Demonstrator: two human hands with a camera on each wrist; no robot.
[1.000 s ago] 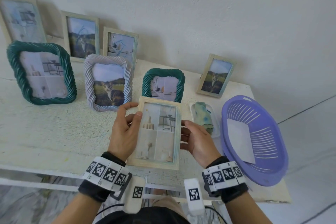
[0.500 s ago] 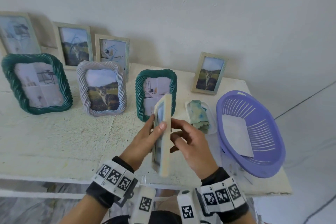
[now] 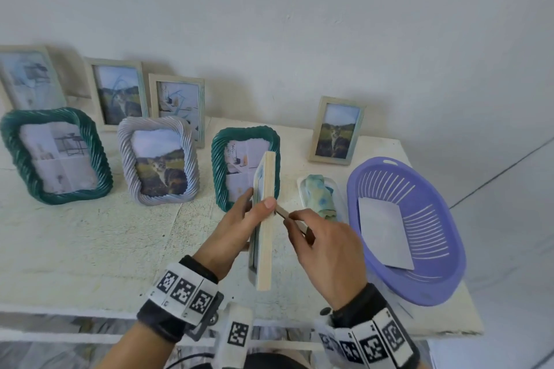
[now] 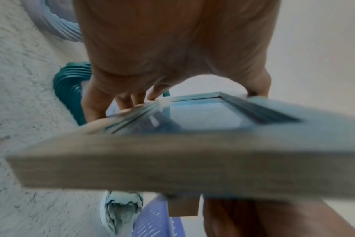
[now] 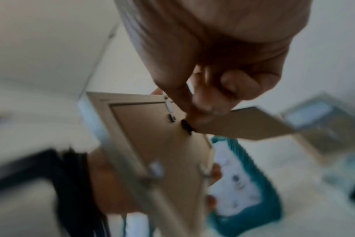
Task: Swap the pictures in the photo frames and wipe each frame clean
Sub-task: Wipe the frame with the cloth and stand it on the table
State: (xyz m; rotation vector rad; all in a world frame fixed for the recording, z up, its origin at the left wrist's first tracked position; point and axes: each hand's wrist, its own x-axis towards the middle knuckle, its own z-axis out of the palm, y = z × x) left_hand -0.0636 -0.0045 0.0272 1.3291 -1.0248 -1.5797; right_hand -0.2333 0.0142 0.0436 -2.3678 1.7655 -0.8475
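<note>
Though blurred, basket [image 3: 449, 237] with card [image 3: 382, 234]

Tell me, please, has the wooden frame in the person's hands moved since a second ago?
Yes. The wooden frame has turned from facing the camera to edge-on, and now overlaps the small green frame behind it. The left hand holds it; the right hand pinches its back stand.

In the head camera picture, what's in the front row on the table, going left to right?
Big green frame → grey twisted frame → small green frame → folded cloth → purple basket.
</note>
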